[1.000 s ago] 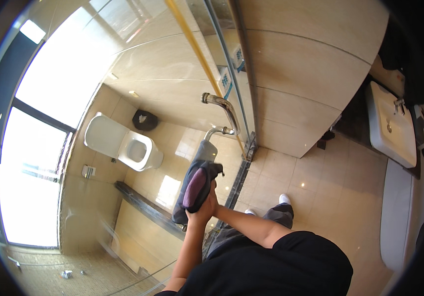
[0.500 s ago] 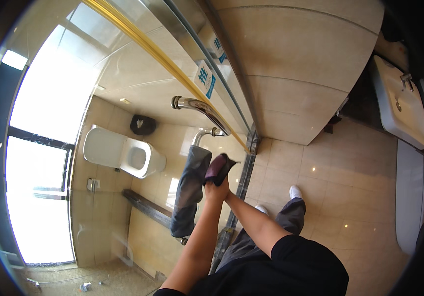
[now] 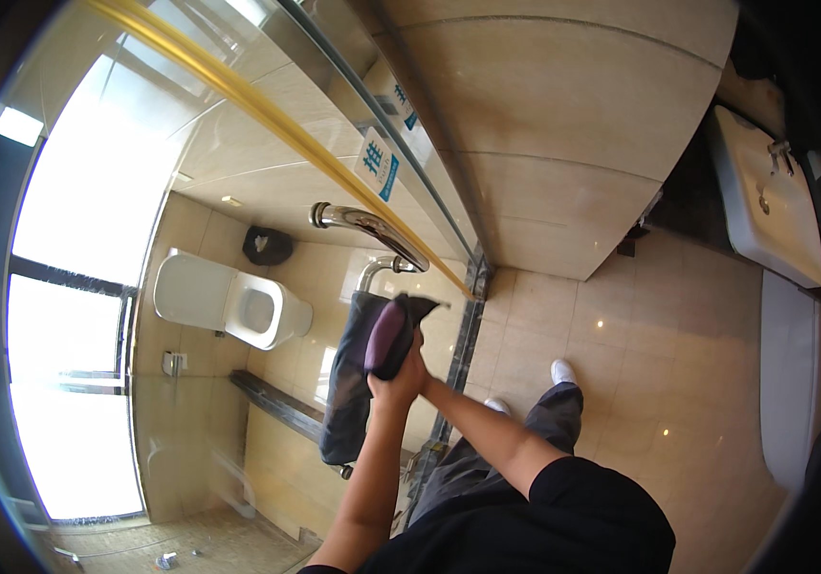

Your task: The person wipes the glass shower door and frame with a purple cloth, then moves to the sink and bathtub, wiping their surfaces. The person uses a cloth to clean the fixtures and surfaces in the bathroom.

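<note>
A folded purple and black cloth (image 3: pixel 386 342) is gripped between my two hands, in front of the glass door. My left hand (image 3: pixel 388 388) is closed around its lower end. My right hand (image 3: pixel 414 367) meets the left one and closes on the cloth's right side; most of its fingers are hidden. A loose black corner sticks out at the upper right. Just left of the cloth, a grey towel (image 3: pixel 345 402) hangs over the lower part of the curved metal door handle (image 3: pixel 382 230). Whether the cloth touches the towel I cannot tell.
Through the glass I see a white toilet (image 3: pixel 258 314) with its lid raised and a black bin (image 3: pixel 268 246). A yellow strip (image 3: pixel 238 91) runs along the door's edge. A white washbasin (image 3: pixel 764 201) stands at the far right, above the tiled floor (image 3: pixel 649 364).
Both hands have moved slightly left and down with the cloth. The cloth has turned, and more of its purple side shows. The whole view has shifted a little.
</note>
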{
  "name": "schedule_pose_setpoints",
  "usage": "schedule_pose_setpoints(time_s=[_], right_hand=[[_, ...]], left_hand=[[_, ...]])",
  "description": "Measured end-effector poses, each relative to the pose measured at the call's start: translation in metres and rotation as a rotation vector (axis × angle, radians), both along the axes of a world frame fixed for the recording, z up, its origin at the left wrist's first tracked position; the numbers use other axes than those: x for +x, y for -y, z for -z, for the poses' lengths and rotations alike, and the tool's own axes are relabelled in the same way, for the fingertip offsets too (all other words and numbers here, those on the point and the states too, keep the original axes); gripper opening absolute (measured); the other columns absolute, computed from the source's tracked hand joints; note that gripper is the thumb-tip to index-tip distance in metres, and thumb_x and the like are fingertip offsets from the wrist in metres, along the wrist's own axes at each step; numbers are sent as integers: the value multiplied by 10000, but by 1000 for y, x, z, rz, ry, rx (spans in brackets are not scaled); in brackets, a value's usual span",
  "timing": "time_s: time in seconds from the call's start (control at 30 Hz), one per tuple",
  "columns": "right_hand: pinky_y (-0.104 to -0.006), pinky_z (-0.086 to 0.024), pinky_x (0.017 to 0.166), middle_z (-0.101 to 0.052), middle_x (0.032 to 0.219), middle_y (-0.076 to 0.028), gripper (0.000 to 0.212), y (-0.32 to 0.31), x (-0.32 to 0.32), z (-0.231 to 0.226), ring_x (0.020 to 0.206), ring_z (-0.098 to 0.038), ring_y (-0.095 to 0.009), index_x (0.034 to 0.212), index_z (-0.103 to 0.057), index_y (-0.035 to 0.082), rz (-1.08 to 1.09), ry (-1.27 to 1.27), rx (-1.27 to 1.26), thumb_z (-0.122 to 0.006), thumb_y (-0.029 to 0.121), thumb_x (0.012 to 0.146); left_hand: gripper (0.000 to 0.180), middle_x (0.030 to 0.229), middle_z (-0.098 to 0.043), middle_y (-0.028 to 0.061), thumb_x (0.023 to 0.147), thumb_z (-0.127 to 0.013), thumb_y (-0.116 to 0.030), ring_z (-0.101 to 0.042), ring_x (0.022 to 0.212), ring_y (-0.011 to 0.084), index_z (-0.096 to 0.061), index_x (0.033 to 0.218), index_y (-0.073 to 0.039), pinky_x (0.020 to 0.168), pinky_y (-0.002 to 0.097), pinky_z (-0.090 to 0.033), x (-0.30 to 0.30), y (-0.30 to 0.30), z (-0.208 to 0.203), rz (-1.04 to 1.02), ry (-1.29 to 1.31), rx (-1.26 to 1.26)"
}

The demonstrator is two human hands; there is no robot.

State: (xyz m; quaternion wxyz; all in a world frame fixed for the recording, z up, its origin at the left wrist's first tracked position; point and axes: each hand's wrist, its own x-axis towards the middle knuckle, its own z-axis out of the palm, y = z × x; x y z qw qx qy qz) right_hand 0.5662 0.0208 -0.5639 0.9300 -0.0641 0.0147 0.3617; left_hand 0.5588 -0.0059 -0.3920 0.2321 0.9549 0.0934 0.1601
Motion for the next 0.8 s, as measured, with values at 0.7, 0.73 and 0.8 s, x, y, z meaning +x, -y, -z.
schedule_pose_setpoints(time_s=[0.7, 0.73, 0.8], right_hand=[[-361, -361, 1132, -529, 1384, -34, 634, 29, -76, 67, 1278, -502, -192, 1435, -444, 150, 81, 142, -643, -309, 613, 1024], [-360, -364, 1129, -532, 1380, -34, 631, 32, -88, 56, 1274, -505, -190, 1432, -447, 150, 53, 153, -640, -311, 612, 1024], [-358, -370, 1124, -536, 1372, -34, 626, 34, -98, 33, 1267, -510, -187, 1426, -453, 151, 14, 186, -621, -314, 610, 1024]], left_hand=[[234, 969, -719, 171, 780, -660, -183, -692, 898, 358, -726, 987, -94, 814, 456, -552, -61, -9, 146, -56, -294, 106], [263, 1031, -718, 178, 814, -664, -198, -698, 944, 337, -722, 1045, -85, 852, 440, -555, -71, -9, 137, -9, -226, 132], [265, 1061, -715, 175, 825, -675, -185, -700, 979, 323, -721, 1061, -76, 880, 420, -550, -83, 4, 114, -309, -333, -147]])
